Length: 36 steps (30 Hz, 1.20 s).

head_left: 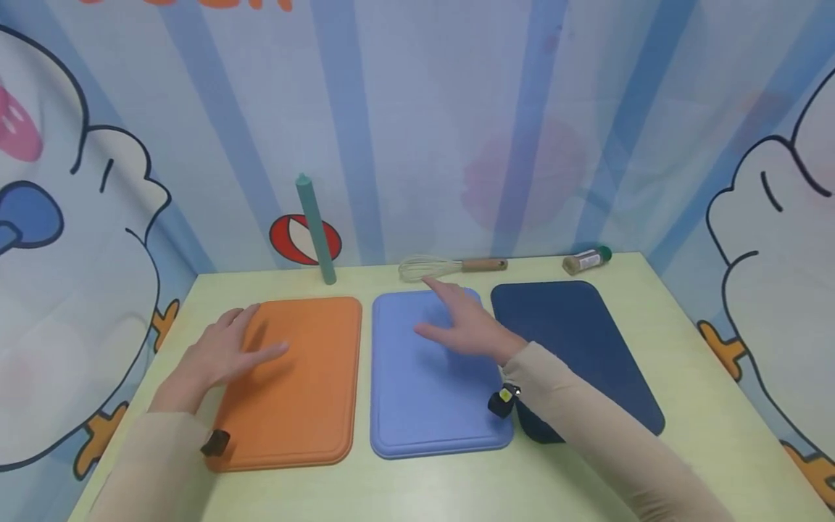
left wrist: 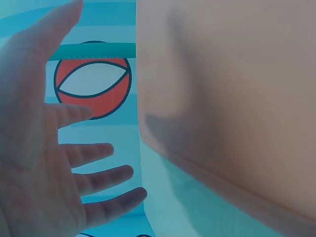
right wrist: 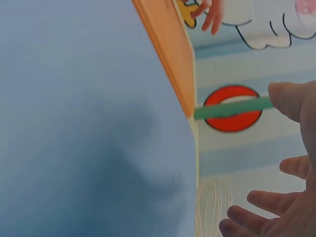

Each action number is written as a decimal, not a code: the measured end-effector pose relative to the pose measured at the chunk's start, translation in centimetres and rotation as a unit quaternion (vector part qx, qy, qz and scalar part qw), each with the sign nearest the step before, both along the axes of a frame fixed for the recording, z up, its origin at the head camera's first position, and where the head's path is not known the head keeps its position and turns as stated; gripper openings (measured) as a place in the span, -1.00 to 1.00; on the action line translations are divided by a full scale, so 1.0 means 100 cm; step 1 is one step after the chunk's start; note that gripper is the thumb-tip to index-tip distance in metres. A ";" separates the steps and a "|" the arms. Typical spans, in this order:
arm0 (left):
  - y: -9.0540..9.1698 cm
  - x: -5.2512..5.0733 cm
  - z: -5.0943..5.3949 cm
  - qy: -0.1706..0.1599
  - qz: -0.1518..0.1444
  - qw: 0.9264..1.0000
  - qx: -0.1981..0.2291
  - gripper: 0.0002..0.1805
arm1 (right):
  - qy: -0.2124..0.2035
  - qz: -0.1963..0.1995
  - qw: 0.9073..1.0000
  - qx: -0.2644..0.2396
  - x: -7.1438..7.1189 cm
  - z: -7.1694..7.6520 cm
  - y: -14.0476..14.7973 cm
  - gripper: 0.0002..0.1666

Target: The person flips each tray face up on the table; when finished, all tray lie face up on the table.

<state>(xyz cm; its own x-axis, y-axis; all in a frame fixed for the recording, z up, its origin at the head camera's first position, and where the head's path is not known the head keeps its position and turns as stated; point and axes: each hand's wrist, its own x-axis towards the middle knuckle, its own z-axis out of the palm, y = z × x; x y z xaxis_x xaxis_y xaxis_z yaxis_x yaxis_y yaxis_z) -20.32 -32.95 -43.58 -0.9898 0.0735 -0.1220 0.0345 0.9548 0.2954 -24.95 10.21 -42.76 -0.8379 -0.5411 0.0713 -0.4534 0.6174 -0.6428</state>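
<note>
My left hand (head_left: 218,351) hovers over the left part of an orange cutting board (head_left: 306,384), fingers spread and nothing held; the left wrist view shows its shadow on the board. Above a light blue cutting board (head_left: 430,406) is my right hand (head_left: 472,322), thumb and fingers apart, also holding nothing. Behind its fingertips a whisk (head_left: 483,265) with a wooden handle lies along the table's back edge. A green stick-like thing (head_left: 316,230), with ruler-like marks in the left wrist view, stands upright and slightly tilted behind the orange board.
A dark blue cutting board (head_left: 574,333) lies on the right, partly under my right forearm. Behind it a small green-capped jar (head_left: 587,259) lies on its side. The pale yellow table (head_left: 659,326) ends at a printed cloth backdrop (head_left: 430,130).
</note>
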 end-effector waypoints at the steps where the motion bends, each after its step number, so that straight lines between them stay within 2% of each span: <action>1: -0.001 0.002 -0.001 -0.002 0.000 1.000 0.003 0.31 | 0.000 0.008 1.000 -0.002 0.001 -0.001 -0.004 0.05; 5: -0.007 0.008 -0.006 -0.016 0.010 1.000 0.011 0.31 | 0.007 0.029 1.000 0.001 0.007 -0.003 -0.021 0.04; 14: -0.019 0.017 -0.012 -0.042 0.029 0.999 0.017 0.36 | -0.005 0.045 0.999 0.007 0.016 -0.012 -0.048 0.01; 20: -0.024 0.025 -0.015 -0.056 0.016 0.998 0.039 0.31 | -0.028 0.067 0.997 0.000 0.020 -0.014 -0.060 0.02; 28: -0.026 0.031 -0.017 -0.061 -0.005 0.996 0.063 0.27 | -0.069 0.071 0.995 -0.009 0.027 -0.020 -0.076 0.03; 34: -0.025 0.033 -0.017 -0.081 -0.026 0.991 0.102 0.27 | -0.088 0.084 0.993 -0.012 0.033 -0.023 -0.088 0.04; 36: -0.025 0.034 -0.018 -0.076 -0.032 0.990 0.111 0.27 | -0.092 0.085 0.992 -0.012 0.034 -0.021 -0.091 0.04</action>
